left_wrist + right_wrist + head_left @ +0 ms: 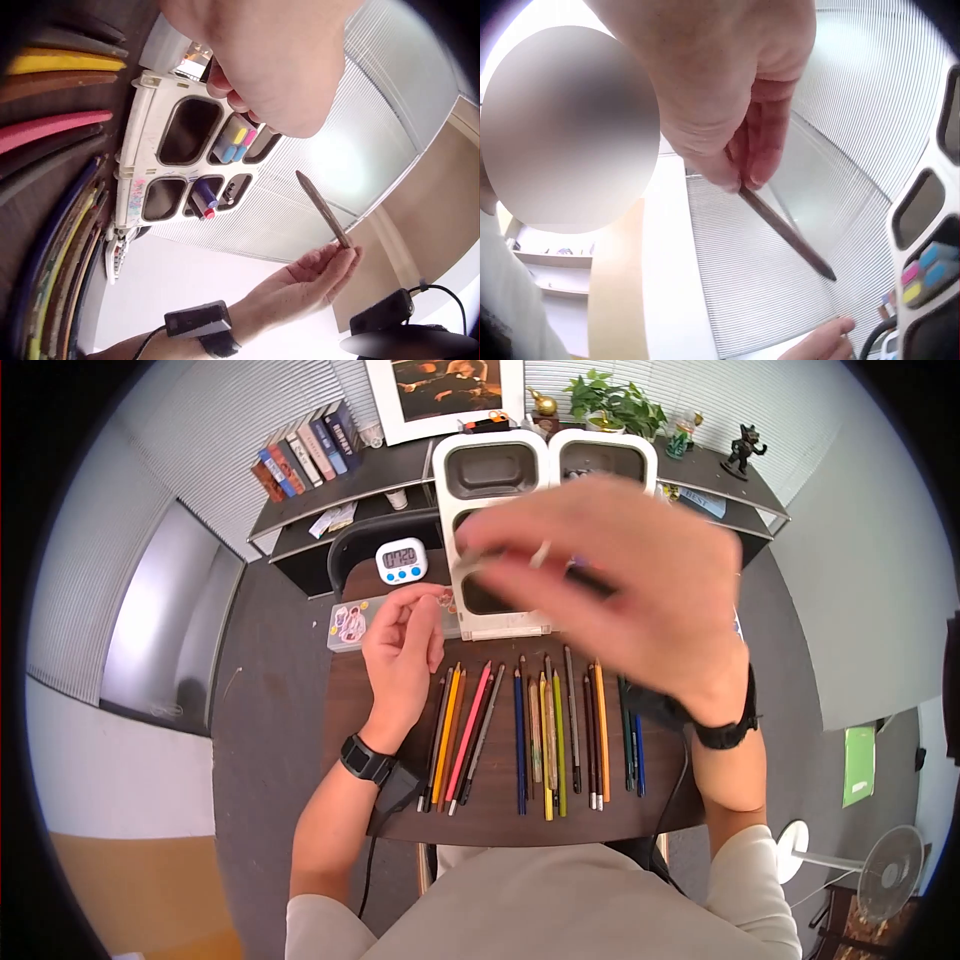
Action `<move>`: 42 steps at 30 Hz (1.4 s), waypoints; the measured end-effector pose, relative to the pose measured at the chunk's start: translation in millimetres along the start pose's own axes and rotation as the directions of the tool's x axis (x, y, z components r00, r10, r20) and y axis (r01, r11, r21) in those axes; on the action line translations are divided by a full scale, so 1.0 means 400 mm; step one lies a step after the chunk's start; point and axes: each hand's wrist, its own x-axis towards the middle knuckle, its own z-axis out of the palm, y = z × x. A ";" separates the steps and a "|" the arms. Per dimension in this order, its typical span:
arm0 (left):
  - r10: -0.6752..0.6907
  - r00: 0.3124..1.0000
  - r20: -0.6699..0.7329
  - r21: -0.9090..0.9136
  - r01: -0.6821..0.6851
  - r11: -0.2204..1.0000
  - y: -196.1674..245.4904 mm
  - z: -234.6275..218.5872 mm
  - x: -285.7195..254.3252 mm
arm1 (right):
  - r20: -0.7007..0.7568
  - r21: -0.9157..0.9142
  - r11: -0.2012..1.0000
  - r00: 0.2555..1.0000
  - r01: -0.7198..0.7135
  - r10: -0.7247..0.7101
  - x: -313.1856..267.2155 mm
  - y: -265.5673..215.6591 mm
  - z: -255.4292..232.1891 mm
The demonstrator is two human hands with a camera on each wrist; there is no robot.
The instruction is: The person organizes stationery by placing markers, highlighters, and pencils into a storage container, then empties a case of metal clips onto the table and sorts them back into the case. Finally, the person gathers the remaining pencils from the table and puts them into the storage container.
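Raised above the organizer, my right hand (640, 580) is blurred in the head view. Its thumb and fingers pinch one end of a brown pencil (787, 234), whose dark tip points away from the hand. The left wrist view also shows this pencil (322, 206) in the air. My left hand (402, 650) hovers by the organizer's lower left side, fingers loosely curled, with nothing seen in it. Colored pencils (470, 735) lie in loose groups across the brown table (500, 827). The white organizer (505, 622) stands behind them, with markers (205, 196) and small colored blocks (235, 142) in its compartments.
A white timer (402, 562) stands behind the clear box (343, 625) at the organizer's left. Behind are a black chair (350, 545), a shelf with books (312, 450), a framed picture (445, 390) and a plant (610, 405). Cables hang from both wrists. A fan (888, 872) stands at the right.
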 end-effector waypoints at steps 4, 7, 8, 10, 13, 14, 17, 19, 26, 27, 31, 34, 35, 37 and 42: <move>0.012 1.000 0.023 0.085 -0.014 0.996 0.003 0.000 0.002 | -0.132 -0.167 0.984 0.987 0.068 -0.091 -0.010 0.092 0.021; 0.020 0.999 0.045 0.088 -0.024 0.996 0.003 -0.001 0.000 | -0.023 -0.223 0.975 0.999 0.020 -0.025 -0.040 0.122 0.052; 0.019 0.999 0.044 0.087 -0.023 0.996 0.004 0.000 0.000 | -0.019 -0.235 0.972 0.999 0.023 -0.028 -0.051 0.141 0.068; 0.019 0.999 0.032 0.080 -0.021 0.997 0.006 0.002 0.000 | 0.010 -0.261 0.965 1.000 -0.001 0.003 -0.065 0.157 0.081; 0.026 0.999 0.035 0.094 -0.029 0.995 0.011 0.001 0.001 | 0.046 -0.290 0.956 0.997 -0.050 0.066 -0.071 0.155 0.084; 0.023 0.999 0.032 0.093 -0.026 0.995 0.010 0.000 0.001 | 0.053 -0.296 0.952 0.994 -0.077 0.096 -0.070 0.150 0.082; 0.022 0.999 0.033 0.102 -0.025 0.994 0.009 -0.002 0.002 | 0.081 -0.337 0.939 0.992 -0.069 0.101 -0.063 0.141 0.071; 0.026 0.999 0.047 0.111 -0.031 0.993 0.009 -0.001 0.002 | 0.073 -0.347 0.936 0.993 -0.057 0.088 -0.056 0.136 0.062; 0.014 0.999 0.040 0.097 -0.017 0.995 0.007 0.004 0.003 | 0.097 -0.376 0.922 0.985 -0.094 0.140 -0.033 0.098 0.009; 0.009 0.999 0.040 0.097 -0.013 0.995 0.009 0.005 0.003 | 0.100 -0.375 0.922 0.985 -0.094 0.140 -0.029 0.084 -0.005; -0.026 0.998 0.050 0.001 0.026 1.000 0.012 0.006 -0.003 | 0.451 -0.351 0.881 0.768 -0.316 0.455 -0.051 0.016 -0.062; -0.027 0.997 0.079 -0.009 0.027 1.000 0.008 0.003 -0.003 | 0.693 -0.371 0.862 0.514 -0.346 0.505 -0.081 -0.038 -0.053; -0.024 0.997 0.078 -0.010 0.025 1.000 0.009 0.002 -0.003 | 0.773 -0.358 0.871 0.417 -0.336 0.478 -0.095 -0.054 -0.039; -0.025 0.993 0.112 0.012 0.023 1.000 0.013 0.001 -0.004 | 0.809 -0.352 0.866 0.349 -0.355 0.472 -0.124 -0.076 -0.008; -0.027 0.990 0.137 0.118 0.011 0.993 0.007 0.005 -0.014 | 0.893 -0.233 0.868 0.256 -0.439 0.369 -0.180 -0.110 0.006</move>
